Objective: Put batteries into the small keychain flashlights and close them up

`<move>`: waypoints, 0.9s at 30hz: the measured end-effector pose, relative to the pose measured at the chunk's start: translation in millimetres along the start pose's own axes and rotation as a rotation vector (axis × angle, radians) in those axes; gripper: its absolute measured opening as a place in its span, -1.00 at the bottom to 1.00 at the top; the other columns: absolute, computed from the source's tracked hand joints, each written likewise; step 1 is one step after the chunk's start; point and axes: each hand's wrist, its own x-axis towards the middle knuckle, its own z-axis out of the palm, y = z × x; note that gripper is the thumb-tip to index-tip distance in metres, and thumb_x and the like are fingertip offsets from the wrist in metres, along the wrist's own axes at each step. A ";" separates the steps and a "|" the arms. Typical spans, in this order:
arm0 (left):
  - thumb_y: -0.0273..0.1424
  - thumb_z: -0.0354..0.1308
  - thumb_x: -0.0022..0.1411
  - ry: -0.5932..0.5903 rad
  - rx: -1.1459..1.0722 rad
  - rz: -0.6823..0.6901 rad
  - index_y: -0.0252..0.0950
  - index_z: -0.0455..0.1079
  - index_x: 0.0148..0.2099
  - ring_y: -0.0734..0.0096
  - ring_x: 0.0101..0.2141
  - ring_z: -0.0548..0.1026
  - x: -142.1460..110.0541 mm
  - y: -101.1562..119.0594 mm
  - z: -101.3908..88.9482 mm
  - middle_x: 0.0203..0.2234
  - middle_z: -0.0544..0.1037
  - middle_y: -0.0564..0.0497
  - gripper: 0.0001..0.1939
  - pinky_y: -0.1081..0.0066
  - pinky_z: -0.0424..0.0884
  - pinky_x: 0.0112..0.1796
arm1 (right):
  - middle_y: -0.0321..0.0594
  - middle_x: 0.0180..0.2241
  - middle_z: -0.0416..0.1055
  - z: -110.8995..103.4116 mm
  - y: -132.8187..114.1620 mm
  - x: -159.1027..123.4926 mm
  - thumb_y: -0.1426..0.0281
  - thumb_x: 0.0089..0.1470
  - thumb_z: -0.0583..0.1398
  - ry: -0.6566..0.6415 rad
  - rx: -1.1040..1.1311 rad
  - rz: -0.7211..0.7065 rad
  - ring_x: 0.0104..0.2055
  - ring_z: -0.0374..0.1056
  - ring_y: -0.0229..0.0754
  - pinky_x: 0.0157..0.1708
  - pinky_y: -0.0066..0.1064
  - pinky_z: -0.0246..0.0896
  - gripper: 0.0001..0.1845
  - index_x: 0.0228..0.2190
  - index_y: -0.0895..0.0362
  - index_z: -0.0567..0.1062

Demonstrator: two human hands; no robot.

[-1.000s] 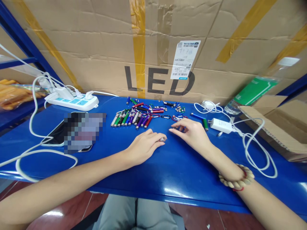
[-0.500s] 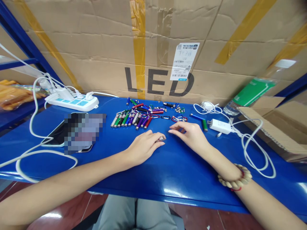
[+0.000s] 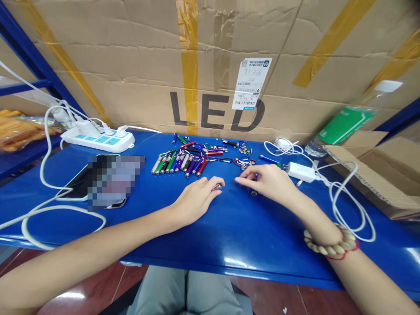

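My left hand rests low over the blue table, fingers curled and closed round small silvery pieces that look like button cells, mostly hidden by the fingers. To its right, my right hand is bent with thumb and forefinger close together. A small dark-ended tube, like a mini flashlight, shows under its palm, held by the curled fingers; most of it is hidden. Beyond the left hand lies a row of coloured mini flashlights with clips. Carabiner clips and loose button cells lie past the right hand.
At left are a white power strip, a phone and white cables. On the right, a white charger, a coiled cable, a green-labelled bottle and an open carton. A large cardboard box stands behind.
My right hand has shifted slightly right and turned, and the dark-ended tube now shows beneath it. My left fingers have curled further over the silvery pieces.
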 end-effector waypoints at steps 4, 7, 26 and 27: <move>-0.41 -0.13 0.31 0.021 -0.042 -0.010 -0.23 0.18 -0.08 0.41 -0.30 0.43 -0.2 -1.8 2.3 -0.27 0.44 0.03 -0.84 0.39 0.34 -0.23 | -0.31 -0.49 0.49 -5.0 9.8 0.7 0.19 -0.23 0.32 -0.193 0.117 -0.017 -0.57 0.35 -0.30 -0.53 -0.50 0.20 -0.71 -0.45 0.12 0.55; -0.41 -0.11 0.30 0.036 -0.071 -0.021 -0.22 0.16 -0.08 0.41 -0.28 0.44 -0.4 -2.9 3.8 -0.25 0.44 0.03 -0.85 0.39 0.34 -0.21 | -0.26 -0.50 0.48 -2.5 12.2 0.8 0.26 -0.30 0.36 -0.258 0.250 0.002 -0.53 0.38 -0.27 -0.50 -0.49 0.27 -0.67 -0.42 0.18 0.54; -0.35 -0.20 0.34 -0.025 0.057 0.052 -0.22 0.24 -0.07 0.38 -0.28 0.40 -0.9 -1.8 0.8 -0.31 0.44 0.03 -0.76 0.41 0.32 -0.25 | -0.31 -0.53 0.34 21.2 -11.0 -5.1 0.21 -0.24 0.33 -0.269 0.641 -0.112 -0.60 0.26 -0.36 -0.71 -0.54 0.27 -0.66 -0.56 0.18 0.35; -0.35 -0.21 0.34 -0.028 0.053 0.052 -0.22 0.24 -0.07 0.39 -0.27 0.40 -1.0 -2.2 0.9 -0.30 0.44 0.03 -0.76 0.41 0.32 -0.25 | -0.31 -0.54 0.35 22.0 -12.9 -5.5 0.20 -0.24 0.33 -0.259 0.688 -0.100 -0.59 0.28 -0.35 -0.69 -0.53 0.29 -0.64 -0.56 0.18 0.34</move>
